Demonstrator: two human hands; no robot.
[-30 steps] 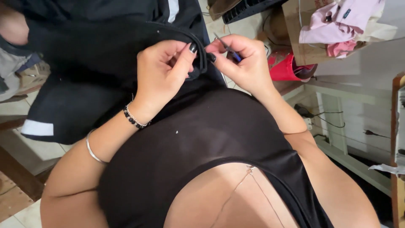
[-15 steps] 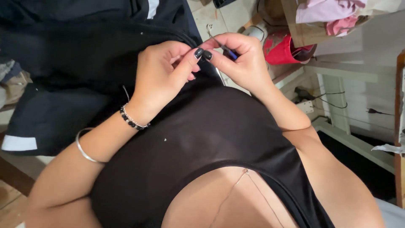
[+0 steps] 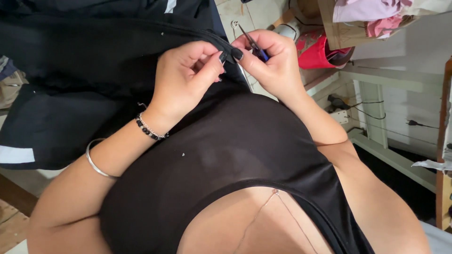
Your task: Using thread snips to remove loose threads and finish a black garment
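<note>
Two hands meet at one spot. My right hand (image 3: 275,59) pinches a small blue-handled tool (image 3: 254,45), tip angled at the seam so it can pick there. My left hand (image 3: 188,75) clamps the black garment (image 3: 84,70) beside it, keeping the cloth taut. A red container (image 3: 313,51) sits beyond, near pink cloth (image 3: 372,16).

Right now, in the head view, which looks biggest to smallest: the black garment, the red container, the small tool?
1. Black garment, filling the upper left.
2. Red container, farther off, so its true size is unsure.
3. Small tool, in the right hand.
</note>
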